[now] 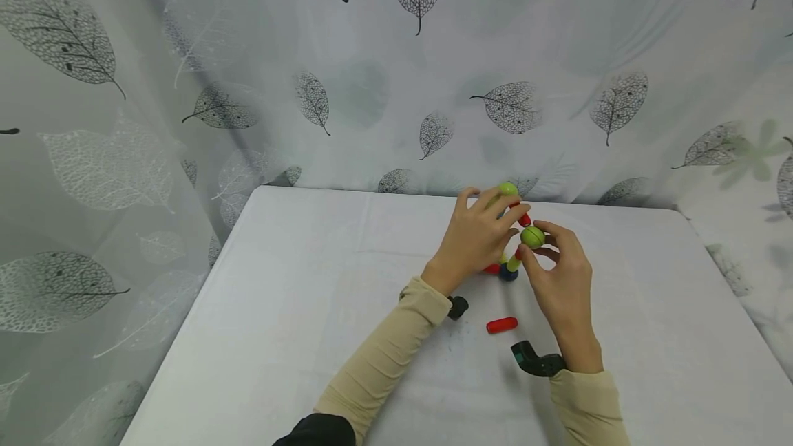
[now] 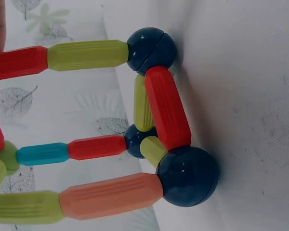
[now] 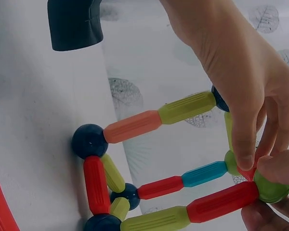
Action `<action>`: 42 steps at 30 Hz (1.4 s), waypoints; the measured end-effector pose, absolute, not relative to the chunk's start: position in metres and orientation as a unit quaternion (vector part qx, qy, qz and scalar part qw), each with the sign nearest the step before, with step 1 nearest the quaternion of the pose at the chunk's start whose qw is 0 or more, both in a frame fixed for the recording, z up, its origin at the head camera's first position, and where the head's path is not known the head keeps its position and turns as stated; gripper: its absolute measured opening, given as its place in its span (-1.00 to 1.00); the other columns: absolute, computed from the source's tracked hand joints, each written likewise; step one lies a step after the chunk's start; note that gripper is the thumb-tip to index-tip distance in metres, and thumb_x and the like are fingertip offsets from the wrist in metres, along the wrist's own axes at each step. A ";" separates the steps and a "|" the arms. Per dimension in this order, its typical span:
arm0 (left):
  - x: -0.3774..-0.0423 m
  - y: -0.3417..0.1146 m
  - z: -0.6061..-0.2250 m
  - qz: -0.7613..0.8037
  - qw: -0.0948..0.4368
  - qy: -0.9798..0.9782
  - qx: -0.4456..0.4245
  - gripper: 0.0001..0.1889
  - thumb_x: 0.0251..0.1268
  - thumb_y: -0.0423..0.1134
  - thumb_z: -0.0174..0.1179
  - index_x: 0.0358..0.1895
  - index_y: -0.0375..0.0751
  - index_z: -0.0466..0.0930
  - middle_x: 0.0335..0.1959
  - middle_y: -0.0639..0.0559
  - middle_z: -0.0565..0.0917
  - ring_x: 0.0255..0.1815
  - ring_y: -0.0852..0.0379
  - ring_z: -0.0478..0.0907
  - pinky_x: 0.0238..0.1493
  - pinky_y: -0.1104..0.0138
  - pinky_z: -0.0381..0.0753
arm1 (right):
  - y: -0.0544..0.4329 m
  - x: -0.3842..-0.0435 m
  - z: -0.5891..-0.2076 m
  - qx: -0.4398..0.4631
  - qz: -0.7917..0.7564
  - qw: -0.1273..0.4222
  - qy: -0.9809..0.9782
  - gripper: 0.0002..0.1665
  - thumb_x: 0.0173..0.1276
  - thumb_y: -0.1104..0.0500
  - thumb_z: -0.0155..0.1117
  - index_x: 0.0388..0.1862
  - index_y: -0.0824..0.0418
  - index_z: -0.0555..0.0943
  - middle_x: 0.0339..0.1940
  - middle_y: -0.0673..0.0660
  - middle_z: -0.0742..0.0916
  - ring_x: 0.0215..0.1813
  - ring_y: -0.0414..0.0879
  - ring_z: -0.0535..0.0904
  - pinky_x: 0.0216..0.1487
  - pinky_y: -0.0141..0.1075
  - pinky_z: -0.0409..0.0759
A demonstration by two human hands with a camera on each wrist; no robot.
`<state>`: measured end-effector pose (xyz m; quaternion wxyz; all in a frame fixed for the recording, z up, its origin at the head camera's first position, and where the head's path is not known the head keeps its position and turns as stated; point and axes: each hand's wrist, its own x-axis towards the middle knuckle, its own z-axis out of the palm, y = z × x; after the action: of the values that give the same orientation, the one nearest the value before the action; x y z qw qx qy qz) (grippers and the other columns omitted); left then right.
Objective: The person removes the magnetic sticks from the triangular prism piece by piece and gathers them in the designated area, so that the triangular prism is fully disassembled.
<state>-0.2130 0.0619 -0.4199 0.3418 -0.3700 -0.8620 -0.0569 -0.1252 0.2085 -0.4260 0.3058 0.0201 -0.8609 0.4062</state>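
A frame of coloured magnetic building rods and balls stands on the table, with a navy ball (image 2: 188, 176) at a bottom corner and rod columns rising from such balls. My right hand (image 1: 560, 281) pinches a green ball (image 1: 533, 237) between thumb and fingers, at the top of a column whose upper part is a red rod (image 3: 223, 202). From the left, my left hand (image 1: 473, 236) reaches over the top, its thumb and fingers pinching a short red rod (image 1: 524, 219) beside that ball. The hand partly hides the frame. Another green ball (image 1: 508, 188) shows behind its fingers.
A loose red rod (image 1: 502, 325) lies on the white table (image 1: 297, 294) in front of the frame. Black wrist cameras (image 1: 537, 361) sit on both wrists. A leaf-patterned curtain (image 1: 372, 88) hangs behind the table.
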 end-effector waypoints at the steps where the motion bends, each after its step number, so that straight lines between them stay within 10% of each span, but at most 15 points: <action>1: -0.212 0.061 -0.419 -0.058 0.339 -0.863 -0.369 -0.61 0.46 0.03 0.29 0.30 0.21 0.63 0.28 0.23 0.67 0.41 0.15 0.51 0.41 0.09 0.39 | 0.209 -0.125 -0.426 0.021 0.405 0.306 -0.861 -0.40 0.23 0.49 0.48 0.26 0.45 0.55 0.14 0.40 0.67 0.08 0.19 0.68 0.05 -0.84 0.40; 16: -0.172 0.052 -0.420 -0.209 0.367 -0.849 -0.317 -0.77 0.47 -0.12 0.30 0.11 0.05 0.75 0.08 0.15 0.75 0.19 0.14 0.61 0.21 0.31 0.55 | 0.208 -0.122 -0.423 0.023 0.403 0.293 -0.867 -0.39 0.25 0.49 0.47 0.29 0.43 0.55 0.16 0.37 0.67 0.10 0.16 0.67 0.06 -0.85 0.39; 42: -0.151 0.092 -0.454 -0.450 0.152 -0.857 -0.201 -0.65 0.51 -0.21 0.28 0.27 -0.12 0.63 0.16 0.04 0.76 0.22 0.19 0.69 0.25 0.43 0.63 | 0.212 -0.118 -0.414 0.023 0.410 0.270 -0.871 -0.45 0.34 0.40 0.45 0.32 0.35 0.58 0.18 0.34 0.69 0.11 0.24 0.71 0.04 -0.86 0.36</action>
<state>-0.1507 0.0915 -0.4539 0.1525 -0.2013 -0.8565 -0.4501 -0.1183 0.2121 -0.4142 0.2697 0.0231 -0.8709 0.4101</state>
